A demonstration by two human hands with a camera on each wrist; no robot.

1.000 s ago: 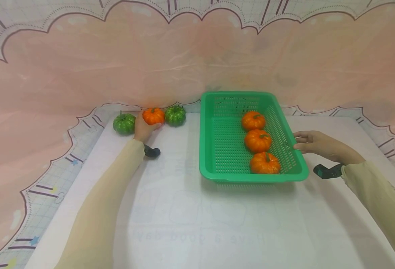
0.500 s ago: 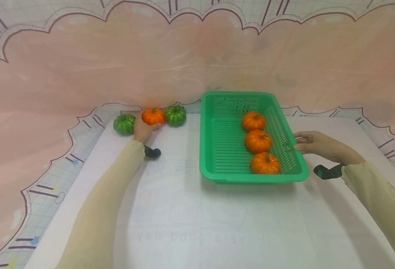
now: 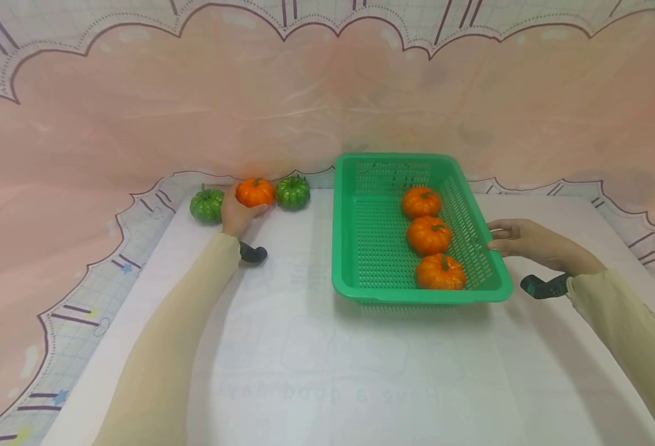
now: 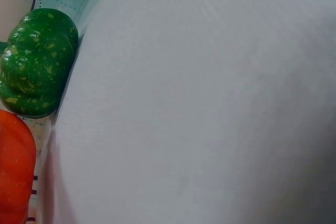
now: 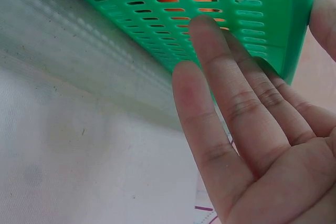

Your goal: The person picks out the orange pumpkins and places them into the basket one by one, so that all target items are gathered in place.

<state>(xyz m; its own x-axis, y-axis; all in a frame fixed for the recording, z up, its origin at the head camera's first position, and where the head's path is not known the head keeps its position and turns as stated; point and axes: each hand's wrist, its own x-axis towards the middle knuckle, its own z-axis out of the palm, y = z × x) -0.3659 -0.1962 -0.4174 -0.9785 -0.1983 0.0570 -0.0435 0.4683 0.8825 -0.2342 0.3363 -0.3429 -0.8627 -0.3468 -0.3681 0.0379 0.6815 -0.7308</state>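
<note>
My left hand [image 3: 237,214] holds a small orange pumpkin [image 3: 256,192] at the back of the table, fingers at its left side and thumb at its front. A green pumpkin [image 3: 207,205] lies left of the hand, and another green pumpkin [image 3: 292,193] sits right beside the orange one. In the left wrist view a speckled green pumpkin [image 4: 39,64] and part of the orange pumpkin [image 4: 14,169] show; the hand does not. My right hand [image 3: 536,243] holds the right rim of a green plastic basket [image 3: 341,248], thumb at the rim and fingers [image 5: 212,51] along the slotted outer wall.
Inside the basket, three orange pumpkins [image 3: 429,235] form a row along its right side. A white cloth [image 3: 305,371] covers the table. Behind it rises a pink patterned backdrop [image 3: 316,93]. Dark wrist devices [image 3: 543,286] sit by both sleeves.
Both hands keep their places on the orange pumpkin and the basket. The whole head view has shifted very slightly; nothing else visibly moves.
</note>
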